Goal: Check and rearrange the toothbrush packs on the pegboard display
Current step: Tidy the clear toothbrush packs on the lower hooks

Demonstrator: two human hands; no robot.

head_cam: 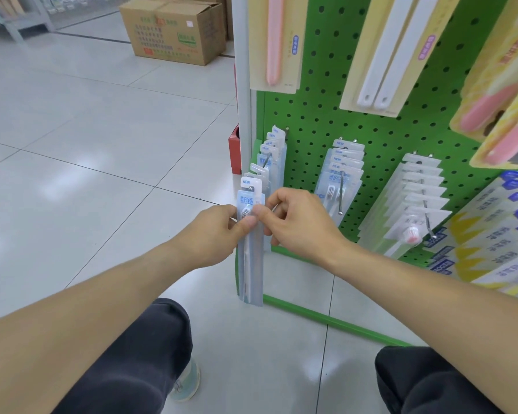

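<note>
Down at the bottom left corner of the green pegboard (pixel 317 121), two bare hands meet on one toothbrush pack. The left hand (pixel 213 231) pinches the front pack (pixel 249 249) on its left edge, with the thumb pressed on the clear front. The right hand (pixel 299 219) pinches the same pack from the right side, with its fingers curled round the edge. So both hands are holding this pack.

The pack is long, thin and see-through, with a white brush inside and a small blue "NEW" tag at the top. It hangs at the very front of a metal hook (pixel 251 189), and the round tip of the hook pokes through the hole in the top of the pack. Its bottom end hangs down close to the floor.

Behind it, more packs of the same kind (pixel 271 150) hang in a row on that hook, back to the board. Just to the right is a second row of the same packs (pixel 346 165) on its own hook. Next to that is a row of clear packs with pink and white brush heads (pixel 413 204). Further right, at the edge, are blue and yellow packs (pixel 497 228).

Higher up hang big cream cards with a pink brush (pixel 274 40) and white brushes (pixel 392 55).

On the shiny tile floor (pixel 102 144), far behind, sits a brown cardboard box (pixel 174 28) with its flaps closed, so I cannot tell what is in it. A small red box (pixel 234 150) stands beside the white post (pixel 242 70). Dark trouser knees (pixel 138 360) show at the bottom.
</note>
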